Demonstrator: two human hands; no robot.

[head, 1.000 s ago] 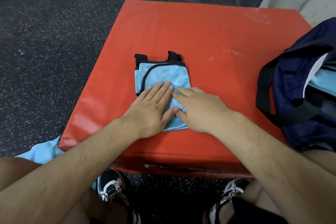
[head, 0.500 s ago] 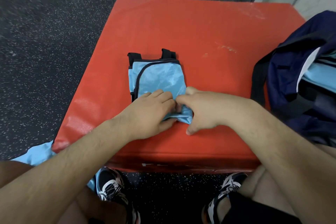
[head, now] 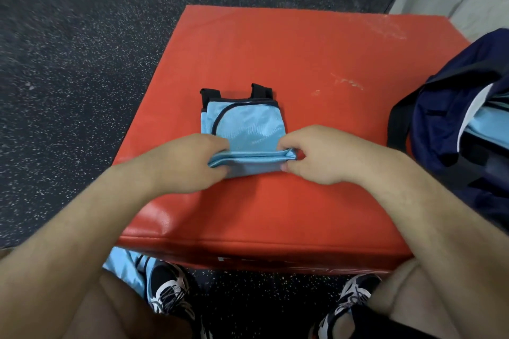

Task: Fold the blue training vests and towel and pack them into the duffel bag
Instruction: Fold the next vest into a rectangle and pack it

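Head view looks down on the red pad [head: 303, 49]. At the pad's right edge sits the navy duffel bag [head: 451, 107], mouth open, with pale blue cloth inside. Near the pad's front middle lies a blue training vest [head: 248, 124], its black straps toward the far side. The left hand [head: 187, 162] and right hand [head: 325, 154] each pinch a near corner, raised off the pad. I judge this the halving fold, which next calls for carrying that edge to the straps and pressing flat.
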